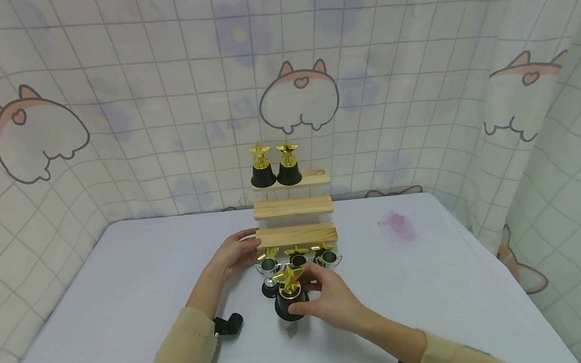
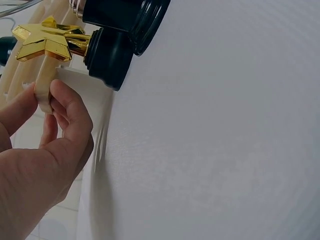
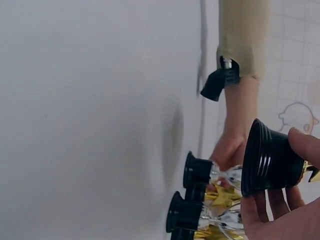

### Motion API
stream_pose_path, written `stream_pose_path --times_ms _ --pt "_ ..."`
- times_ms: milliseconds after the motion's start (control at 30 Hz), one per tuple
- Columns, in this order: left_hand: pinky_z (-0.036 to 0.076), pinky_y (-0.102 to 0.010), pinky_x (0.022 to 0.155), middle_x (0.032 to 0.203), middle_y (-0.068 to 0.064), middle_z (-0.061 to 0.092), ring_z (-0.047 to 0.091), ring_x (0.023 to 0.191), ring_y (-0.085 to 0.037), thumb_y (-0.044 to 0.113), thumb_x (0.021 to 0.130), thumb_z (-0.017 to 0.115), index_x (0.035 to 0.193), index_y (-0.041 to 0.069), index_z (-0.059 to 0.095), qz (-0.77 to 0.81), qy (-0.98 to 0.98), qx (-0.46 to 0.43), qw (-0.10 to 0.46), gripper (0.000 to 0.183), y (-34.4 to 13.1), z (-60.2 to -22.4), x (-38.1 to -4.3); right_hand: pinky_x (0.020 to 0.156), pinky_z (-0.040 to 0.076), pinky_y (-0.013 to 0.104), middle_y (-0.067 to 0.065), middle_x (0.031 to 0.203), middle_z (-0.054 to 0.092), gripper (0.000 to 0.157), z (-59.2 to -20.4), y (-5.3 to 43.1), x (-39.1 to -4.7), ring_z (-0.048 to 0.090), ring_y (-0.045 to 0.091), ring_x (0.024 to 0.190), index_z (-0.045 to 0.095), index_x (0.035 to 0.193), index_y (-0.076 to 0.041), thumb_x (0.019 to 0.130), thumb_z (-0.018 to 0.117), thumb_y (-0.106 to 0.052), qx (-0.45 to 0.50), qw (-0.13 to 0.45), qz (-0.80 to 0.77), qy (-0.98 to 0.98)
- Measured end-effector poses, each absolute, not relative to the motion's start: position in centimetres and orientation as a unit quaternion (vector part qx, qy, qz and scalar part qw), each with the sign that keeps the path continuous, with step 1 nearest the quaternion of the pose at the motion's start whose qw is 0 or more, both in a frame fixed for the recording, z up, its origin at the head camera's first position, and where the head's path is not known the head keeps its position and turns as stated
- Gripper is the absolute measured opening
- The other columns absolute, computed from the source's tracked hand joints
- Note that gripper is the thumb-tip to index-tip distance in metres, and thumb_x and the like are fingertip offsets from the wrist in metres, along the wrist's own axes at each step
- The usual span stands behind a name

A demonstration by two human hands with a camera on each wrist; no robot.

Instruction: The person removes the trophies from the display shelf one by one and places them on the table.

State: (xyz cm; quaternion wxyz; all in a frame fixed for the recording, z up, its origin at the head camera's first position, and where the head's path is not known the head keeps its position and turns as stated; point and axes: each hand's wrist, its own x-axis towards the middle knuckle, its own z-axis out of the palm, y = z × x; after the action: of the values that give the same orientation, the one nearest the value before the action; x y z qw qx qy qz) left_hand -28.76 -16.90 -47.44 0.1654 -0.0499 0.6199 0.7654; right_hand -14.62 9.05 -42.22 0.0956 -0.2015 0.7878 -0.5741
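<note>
My right hand [image 1: 330, 297] grips a gold star trophy [image 1: 290, 293] by its black base, lifted off the table in front of the others. In the right wrist view, its black base [image 3: 270, 159] sits between thumb and fingers. My left hand [image 1: 237, 253] pinches the left end of the lowest wooden shelf board [image 1: 297, 235]; the left wrist view shows thumb and fingers on that board end [image 2: 45, 90]. Below this board stand several trophies, silver cups [image 1: 268, 266] in front and gold stars [image 1: 323, 248] behind, partly hidden by my right hand.
Two gold star trophies with black bases [image 1: 262, 174] stand on the left part of the top board [image 1: 315, 177]. The middle board [image 1: 293, 206] is bare. A white cloth covers the table [image 1: 154, 277], with a pink stain [image 1: 400, 226] on the right. A patterned curtain [image 1: 197, 115] hangs behind.
</note>
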Motion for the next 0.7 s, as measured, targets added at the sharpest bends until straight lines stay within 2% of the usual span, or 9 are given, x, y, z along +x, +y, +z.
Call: stream_pose_path --times_ms 267,500,700 --pt "0.060 -0.029 0.080 0.134 -0.022 0.055 0.068 0.097 -0.018 0.001 0.101 0.061 0.153 -0.004 0.037 0.768 0.617 -0.049 0.164 0.058 -16.9 -47.3 -28.7 0.102 0.052 0.035 0.004 0.114 0.066 0.045 -43.7 8.2 -14.8 0.064 0.021 0.110 0.062 0.115 -0.005 0.079 0.089 -0.008 -0.192 0.124 -0.588 0.776" --pt "0.059 -0.029 0.079 0.134 -0.022 0.055 0.068 0.096 -0.018 0.002 0.101 0.063 0.153 -0.002 0.039 0.767 0.618 -0.055 0.165 0.058 -16.8 -47.3 -28.7 0.105 0.050 0.039 0.006 0.115 0.064 0.054 -45.2 7.4 -14.6 0.062 0.028 0.115 0.061 0.123 0.001 0.077 0.087 0.001 -0.183 0.141 -0.596 0.769" --pt "0.059 -0.029 0.079 0.136 -0.023 0.054 0.067 0.099 -0.019 0.002 0.101 0.063 0.153 -0.003 0.038 0.766 0.620 -0.052 0.163 0.058 -16.9 -47.4 -28.7 0.105 0.050 0.044 0.007 0.117 0.063 0.054 -46.1 7.1 -14.7 0.063 0.033 0.117 0.059 0.121 0.000 0.075 0.087 0.006 -0.190 0.148 -0.583 0.776"
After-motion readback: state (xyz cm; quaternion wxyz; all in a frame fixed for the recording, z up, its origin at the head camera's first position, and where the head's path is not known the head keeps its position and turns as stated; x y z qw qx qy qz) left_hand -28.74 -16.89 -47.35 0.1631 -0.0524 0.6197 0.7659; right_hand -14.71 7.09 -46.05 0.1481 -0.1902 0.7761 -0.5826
